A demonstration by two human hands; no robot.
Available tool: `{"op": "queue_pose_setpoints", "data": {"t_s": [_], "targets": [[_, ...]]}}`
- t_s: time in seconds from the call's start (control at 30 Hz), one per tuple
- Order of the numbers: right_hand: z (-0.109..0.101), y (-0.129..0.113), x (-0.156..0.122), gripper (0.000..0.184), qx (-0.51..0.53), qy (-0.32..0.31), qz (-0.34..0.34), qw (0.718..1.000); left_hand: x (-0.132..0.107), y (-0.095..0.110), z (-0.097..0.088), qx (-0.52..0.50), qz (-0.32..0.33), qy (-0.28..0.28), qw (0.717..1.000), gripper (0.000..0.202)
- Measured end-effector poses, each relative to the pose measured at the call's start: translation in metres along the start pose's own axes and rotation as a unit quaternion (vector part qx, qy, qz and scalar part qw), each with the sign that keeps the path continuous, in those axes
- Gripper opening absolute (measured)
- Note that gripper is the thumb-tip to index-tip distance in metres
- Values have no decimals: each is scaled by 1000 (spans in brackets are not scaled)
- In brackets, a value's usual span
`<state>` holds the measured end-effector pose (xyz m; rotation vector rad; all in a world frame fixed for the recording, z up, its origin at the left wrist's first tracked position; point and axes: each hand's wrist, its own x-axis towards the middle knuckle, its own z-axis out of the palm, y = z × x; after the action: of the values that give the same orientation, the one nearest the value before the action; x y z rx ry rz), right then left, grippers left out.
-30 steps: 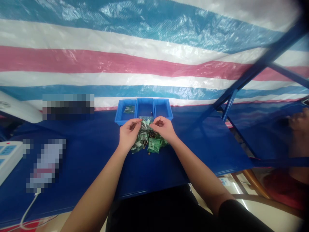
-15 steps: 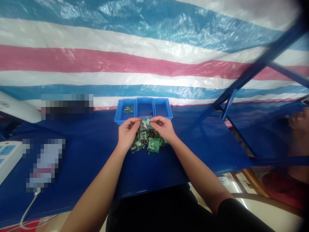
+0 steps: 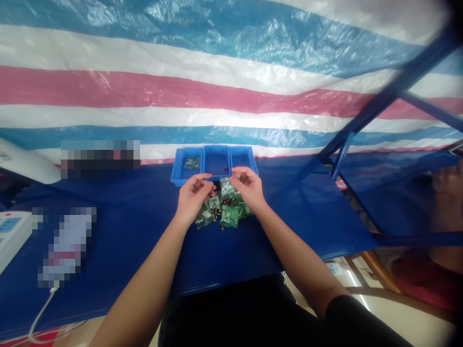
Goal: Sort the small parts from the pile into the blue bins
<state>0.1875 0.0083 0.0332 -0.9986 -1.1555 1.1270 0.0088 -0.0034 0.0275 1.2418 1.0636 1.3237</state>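
My right hand (image 3: 249, 188) pinches a small clear plastic bag (image 3: 227, 187) by its edge, over a pile of similar packets. My left hand (image 3: 195, 195) is to the left of that bag and apart from it. Its index finger is stretched out, and I see nothing between finger and thumb. Under both hands lies the pile, with a green packet (image 3: 229, 217) in front and small dark and brass-coloured parts (image 3: 216, 212) among the bags. Just beyond stand three joined blue bins: the left bin (image 3: 177, 166) holds some green packets, the middle bin (image 3: 213, 156) a tiny dark part.
A white power strip (image 3: 16, 236) and a blurred-out object with a white cable (image 3: 39, 308) lie on the blue table (image 3: 144, 226) at left. A blue metal frame (image 3: 376, 115) rises at right. Another person's hand (image 3: 448, 178) is beyond it, near a wooden chair (image 3: 379, 272).
The bag, held between both hands before, has moved right with my right hand. My left hand has let go of it and stayed almost in place.
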Motion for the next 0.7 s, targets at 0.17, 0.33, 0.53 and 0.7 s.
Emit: {"op": "queue_pose_setpoints", "data": {"t_s": [0.17,0.33,0.53,0.7], "targets": [[3,-1,-2,42,0,-23,22,999,-2,-1,3,39,-11,-37,998,33],[3,1,-2,43,10,-36,32,999,0,-2,2,44,-4,20,999,29],[2,11,0,33,-13,-53,60,997,5,-3,-2,15,24,87,996,33],[2,9,0,33,-25,-11,61,998,4,-4,-1,13,6,70,997,31]]}}
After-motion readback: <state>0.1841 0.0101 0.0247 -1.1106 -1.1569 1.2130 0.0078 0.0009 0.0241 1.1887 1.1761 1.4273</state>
